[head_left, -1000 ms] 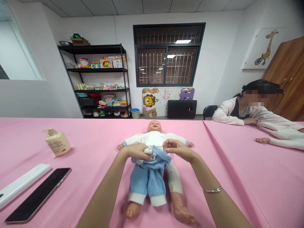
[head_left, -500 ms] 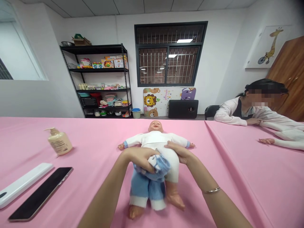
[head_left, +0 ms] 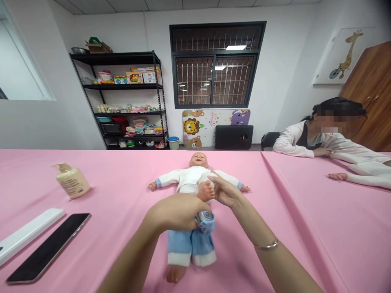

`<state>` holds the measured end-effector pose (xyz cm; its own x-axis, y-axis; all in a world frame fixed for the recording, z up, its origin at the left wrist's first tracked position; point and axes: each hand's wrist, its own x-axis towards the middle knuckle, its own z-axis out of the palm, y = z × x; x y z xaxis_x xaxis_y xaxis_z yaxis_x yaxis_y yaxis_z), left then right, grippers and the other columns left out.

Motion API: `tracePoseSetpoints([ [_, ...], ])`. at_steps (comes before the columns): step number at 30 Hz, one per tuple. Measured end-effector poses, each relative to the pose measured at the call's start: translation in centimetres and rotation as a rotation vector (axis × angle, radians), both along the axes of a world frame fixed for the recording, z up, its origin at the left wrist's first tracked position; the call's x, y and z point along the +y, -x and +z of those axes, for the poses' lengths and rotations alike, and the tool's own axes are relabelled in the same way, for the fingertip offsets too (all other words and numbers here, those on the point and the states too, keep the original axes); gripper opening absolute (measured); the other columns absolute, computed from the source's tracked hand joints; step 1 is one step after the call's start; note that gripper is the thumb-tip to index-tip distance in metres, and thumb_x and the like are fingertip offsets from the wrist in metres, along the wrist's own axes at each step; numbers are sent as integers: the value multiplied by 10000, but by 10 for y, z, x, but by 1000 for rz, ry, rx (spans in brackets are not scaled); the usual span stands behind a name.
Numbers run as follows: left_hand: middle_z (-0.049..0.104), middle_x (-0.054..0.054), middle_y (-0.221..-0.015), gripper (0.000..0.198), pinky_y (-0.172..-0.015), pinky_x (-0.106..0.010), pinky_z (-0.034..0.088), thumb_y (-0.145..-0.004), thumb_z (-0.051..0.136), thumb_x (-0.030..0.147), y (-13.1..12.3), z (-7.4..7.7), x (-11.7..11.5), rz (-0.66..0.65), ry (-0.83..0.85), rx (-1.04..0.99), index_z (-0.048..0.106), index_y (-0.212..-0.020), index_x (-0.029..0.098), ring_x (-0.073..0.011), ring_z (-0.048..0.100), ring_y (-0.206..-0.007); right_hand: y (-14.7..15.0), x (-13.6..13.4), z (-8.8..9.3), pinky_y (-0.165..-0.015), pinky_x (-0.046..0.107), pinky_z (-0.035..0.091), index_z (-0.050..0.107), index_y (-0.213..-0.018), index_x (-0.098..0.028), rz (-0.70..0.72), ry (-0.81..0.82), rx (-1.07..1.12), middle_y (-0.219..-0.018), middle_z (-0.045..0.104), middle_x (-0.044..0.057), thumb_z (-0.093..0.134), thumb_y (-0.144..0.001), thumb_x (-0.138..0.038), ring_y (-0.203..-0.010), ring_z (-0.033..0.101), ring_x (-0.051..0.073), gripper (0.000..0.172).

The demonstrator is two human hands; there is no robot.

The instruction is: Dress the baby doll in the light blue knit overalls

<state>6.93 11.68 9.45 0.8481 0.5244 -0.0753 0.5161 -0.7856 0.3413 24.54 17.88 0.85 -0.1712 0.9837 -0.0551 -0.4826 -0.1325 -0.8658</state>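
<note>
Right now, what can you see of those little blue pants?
The blue pants look soft and fuzzy. Two short legs, pointing toward the camera, end in white cuffs. The waist is bunched up in the left hand. One foot of the doll pokes from one cuff; none shows at the other.

One head-worn view faces forward and down across the pink table (head_left: 119, 173).

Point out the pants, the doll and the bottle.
Pants (head_left: 182, 241): head view, on a blue leg.
Doll (head_left: 188, 178): head view, on its clothed chest.
Bottle (head_left: 73, 182): head view, on its body.
</note>
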Motion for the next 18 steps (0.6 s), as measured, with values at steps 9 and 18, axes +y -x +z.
tracePoseSetpoints([
  [9, 622, 13, -781, 171, -566, -216, 343, -723, 489, 180, 7, 2, 33, 81, 29, -176, 619, -833, 189, -150, 530, -682, 7, -10, -5, -561, 185, 455, 322, -1311, -265, 293, -40, -204, -848, 577, 14, 732, -637, -208, -684, 560, 120, 791],
  [18, 604, -12, -798, 134, -658, -235, 384, -692, 454, 123, -15, -45, 76, 250, -102, -583, 557, -769, 160, -163, 534, -745, 14, 1, -25, -892, 304, 441, 538, -1159, -171, 213, -94, -162, -1107, 551, 69, 678, -748, -386, -1027, 513, 207, 485],
])
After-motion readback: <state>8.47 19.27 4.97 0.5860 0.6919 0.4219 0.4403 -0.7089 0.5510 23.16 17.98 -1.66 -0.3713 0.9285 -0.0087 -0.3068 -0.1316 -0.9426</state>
